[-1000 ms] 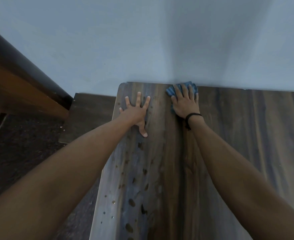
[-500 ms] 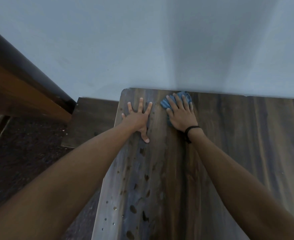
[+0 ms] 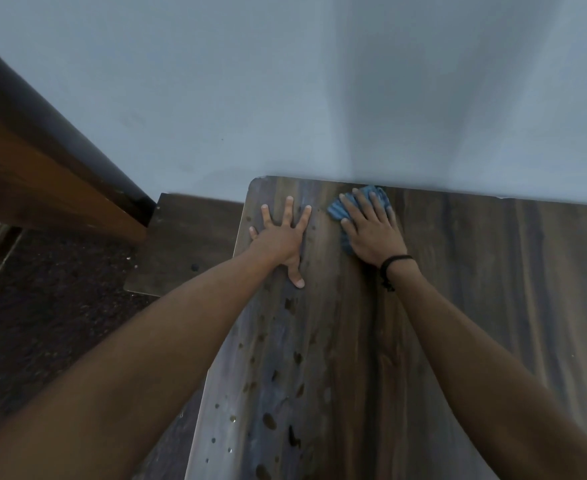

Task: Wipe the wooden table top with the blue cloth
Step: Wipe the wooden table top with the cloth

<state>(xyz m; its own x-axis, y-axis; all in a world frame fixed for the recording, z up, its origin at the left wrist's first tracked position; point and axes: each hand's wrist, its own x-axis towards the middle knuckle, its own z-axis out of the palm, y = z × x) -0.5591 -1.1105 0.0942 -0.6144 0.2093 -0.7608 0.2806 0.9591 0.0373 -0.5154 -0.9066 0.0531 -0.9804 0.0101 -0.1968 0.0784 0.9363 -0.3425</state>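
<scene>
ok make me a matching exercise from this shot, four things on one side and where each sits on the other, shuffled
1. left hand
2. blue cloth
3. black wristband
4. dark spots

A. round a wrist
B. scattered on the table top near its left edge
C. flat on bare wood, fingers spread
D. under the right hand, by the wall

Pairs: 1-C, 2-D, 3-A, 4-B

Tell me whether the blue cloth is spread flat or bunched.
Bunched: the cloth shows crumpled folds around the right hand pressing it on the table.
</scene>
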